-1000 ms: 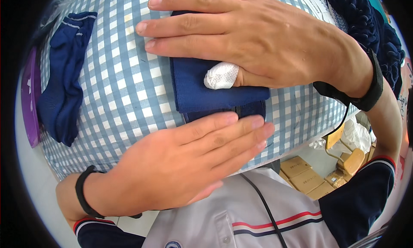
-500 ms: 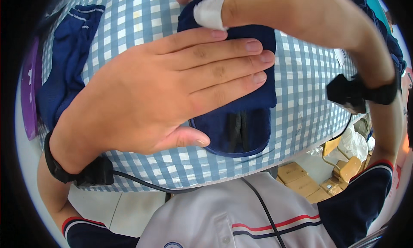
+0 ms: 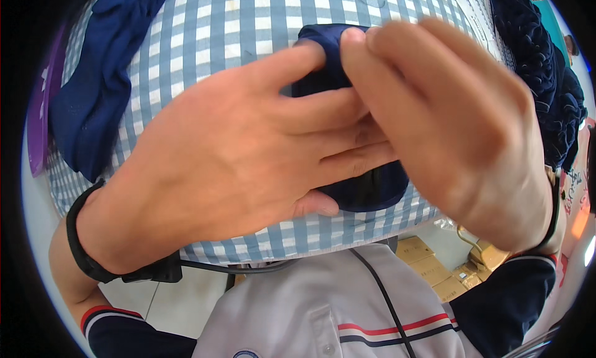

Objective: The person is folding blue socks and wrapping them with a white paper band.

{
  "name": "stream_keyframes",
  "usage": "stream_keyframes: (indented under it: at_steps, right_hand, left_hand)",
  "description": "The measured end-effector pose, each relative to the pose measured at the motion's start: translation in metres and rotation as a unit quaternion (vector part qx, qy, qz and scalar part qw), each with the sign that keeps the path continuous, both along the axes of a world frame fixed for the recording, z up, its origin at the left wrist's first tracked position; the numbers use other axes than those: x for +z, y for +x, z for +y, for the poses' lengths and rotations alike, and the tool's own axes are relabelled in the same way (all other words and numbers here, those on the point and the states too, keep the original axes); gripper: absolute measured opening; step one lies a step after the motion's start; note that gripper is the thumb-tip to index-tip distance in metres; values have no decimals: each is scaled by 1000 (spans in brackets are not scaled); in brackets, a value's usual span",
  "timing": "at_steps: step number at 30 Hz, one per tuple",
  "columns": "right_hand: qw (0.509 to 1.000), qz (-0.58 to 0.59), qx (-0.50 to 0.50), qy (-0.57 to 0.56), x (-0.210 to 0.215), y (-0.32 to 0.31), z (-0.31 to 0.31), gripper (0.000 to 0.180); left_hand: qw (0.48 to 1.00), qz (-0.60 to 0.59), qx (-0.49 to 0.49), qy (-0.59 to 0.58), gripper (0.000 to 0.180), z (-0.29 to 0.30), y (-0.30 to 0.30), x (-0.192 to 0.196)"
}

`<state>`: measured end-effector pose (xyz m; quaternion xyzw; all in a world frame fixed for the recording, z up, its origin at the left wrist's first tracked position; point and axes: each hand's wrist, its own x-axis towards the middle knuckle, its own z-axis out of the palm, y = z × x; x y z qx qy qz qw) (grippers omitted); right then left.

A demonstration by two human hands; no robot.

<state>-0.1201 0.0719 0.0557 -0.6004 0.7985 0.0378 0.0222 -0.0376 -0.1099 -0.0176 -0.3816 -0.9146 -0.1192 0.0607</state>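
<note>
I see a navy sock (image 3: 102,94) left of an open-fingered left hand (image 3: 239,150), spread over navy cloth (image 3: 388,188) atop a checked tablecloth (image 3: 198,26), likely light, pliable, best held by the rounded rim; the right hand (image 3: 456,131) curls above, grip unclear

The navy cloth item (image 3: 386,189) is hidden across its middle by the left hand (image 3: 223,147) and right hand (image 3: 453,128); the right hand is blurred, its grip unclear; the navy sock (image 3: 99,91) is cut off by the upper edge; markings on the cartons (image 3: 429,268) are too small to be read.
</note>
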Motion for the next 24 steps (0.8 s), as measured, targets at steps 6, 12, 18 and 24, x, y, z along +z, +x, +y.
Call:
stream_keyframes:
  at_steps: [6,12,18,24]
  right_hand:
    - [982,-11,110,-151,-31,-12,20,29]
    - [973,-230,-6,-13,19,-50,-3,27]
    - [897,-420,14,137,41,-92,-14,27]
    - [948,-302,16,97,44,-78,5,32]
  left_hand:
    - [994,14,-80,74,46,-9,-11,-10]
    - [993,-58,-66,74,66,-4,-5,-5]
    - [997,-13,-75,9,66,7,-10,2]
    - [998,-24,-48,21,68,28,-3,4]
